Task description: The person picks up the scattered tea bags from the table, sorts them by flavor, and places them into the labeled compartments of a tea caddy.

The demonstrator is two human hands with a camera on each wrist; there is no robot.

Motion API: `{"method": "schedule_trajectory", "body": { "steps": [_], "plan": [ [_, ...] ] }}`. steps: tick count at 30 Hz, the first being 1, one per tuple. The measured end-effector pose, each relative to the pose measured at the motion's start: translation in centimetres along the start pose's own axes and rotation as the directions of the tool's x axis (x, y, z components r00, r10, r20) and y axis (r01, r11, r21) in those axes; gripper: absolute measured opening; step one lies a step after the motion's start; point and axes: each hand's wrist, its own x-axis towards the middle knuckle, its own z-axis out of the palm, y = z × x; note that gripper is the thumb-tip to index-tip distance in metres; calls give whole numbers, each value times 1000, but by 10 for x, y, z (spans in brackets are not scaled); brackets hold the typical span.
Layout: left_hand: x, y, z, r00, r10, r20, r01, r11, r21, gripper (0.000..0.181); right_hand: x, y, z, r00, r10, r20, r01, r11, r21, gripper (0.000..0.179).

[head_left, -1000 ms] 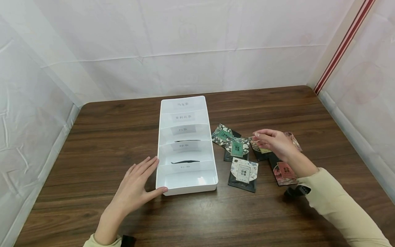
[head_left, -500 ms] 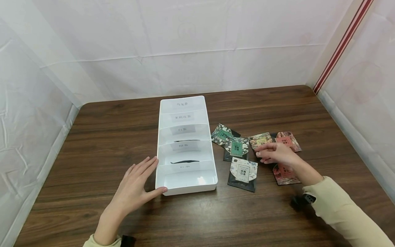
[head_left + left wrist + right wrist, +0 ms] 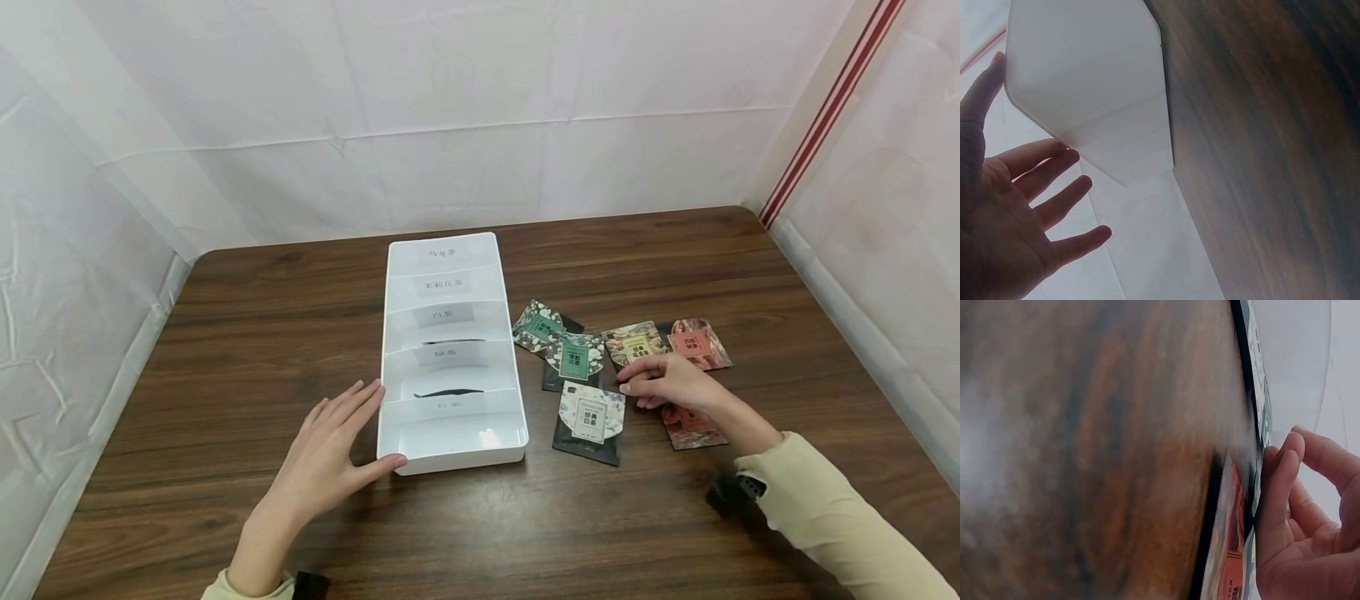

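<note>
A white divided tray (image 3: pixel 461 457), with a paper label in each compartment, stands mid-table. My left hand (image 3: pixel 322 467) rests at its near left corner, thumb on the front wall and straight fingers along the side; the left wrist view shows fingertips on the white wall (image 3: pixel 1091 75). My right hand (image 3: pixel 671 385) is low over the tea sachets, thumb and index tips close together at the lower edge of the yellow-labelled sachet (image 3: pixel 634 342). In the right wrist view nothing shows between those fingertips. A red-labelled sachet (image 3: pixel 692 429) lies partly hidden beneath this hand.
Beside the tray lie a white-labelled sachet (image 3: pixel 590 421) and two overlapping green-labelled ones, the nearer green sachet (image 3: pixel 574 360) partly over the other. Another red-labelled sachet (image 3: pixel 696 343) lies farther right. White sheeting (image 3: pixel 450 167) stands behind the wooden table (image 3: pixel 285 333).
My right hand has moved nearer to me, from over the yellow-labelled sachet down to its lower edge, uncovering that sachet and the farther red one. The left hand stays at the tray.
</note>
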Motion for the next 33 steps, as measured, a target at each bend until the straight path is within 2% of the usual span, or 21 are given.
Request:
{"method": "schedule_trajectory", "body": {
  "steps": [5,12,17,24,33],
  "plan": [
    [0,0,0,1000,-5,7,5,1000,-2,82,-2,-2,3,999,-37,-7,36,993,-111,33],
    [0,0,0,1000,7,-7,-7,1000,-3,81,1,-5,9,997,-77,8,77,966,-247,29],
    [0,0,0,1000,8,-10,-8,1000,-4,81,2,-6,13,996,-87,-17,76,943,-323,25],
    [0,0,0,1000,-6,8,6,1000,-7,81,4,-6,17,990,-132,-43,101,894,-436,18],
    [1,-1,0,1000,-6,9,6,1000,-6,82,5,-7,18,985,-173,-2,153,877,-456,12]
  ]
}}
